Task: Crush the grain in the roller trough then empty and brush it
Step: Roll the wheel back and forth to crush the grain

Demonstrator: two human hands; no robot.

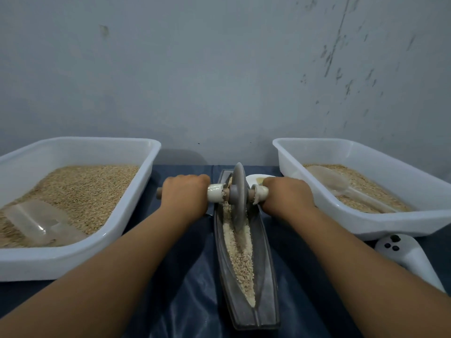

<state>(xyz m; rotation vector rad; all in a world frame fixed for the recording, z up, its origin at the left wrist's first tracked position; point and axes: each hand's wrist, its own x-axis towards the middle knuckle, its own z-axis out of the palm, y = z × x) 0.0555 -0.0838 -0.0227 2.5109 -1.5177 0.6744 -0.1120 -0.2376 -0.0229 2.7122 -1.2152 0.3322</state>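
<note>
The left hand (pixel 185 195) and right hand (pixel 284 196) are each wrapped round an end of the axle (pixel 216 192). The roller disc (pixel 238 195) is stood in the far end of the trough (pixel 267 276), on the grain (pixel 240 259). The disc is judged heavy, stiff and prone to tipping; the loose grain would spill easily.

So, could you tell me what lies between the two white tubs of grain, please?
In the head view, the grey roller trough with grain, its wheel gripped by the left hand and right hand.
</note>
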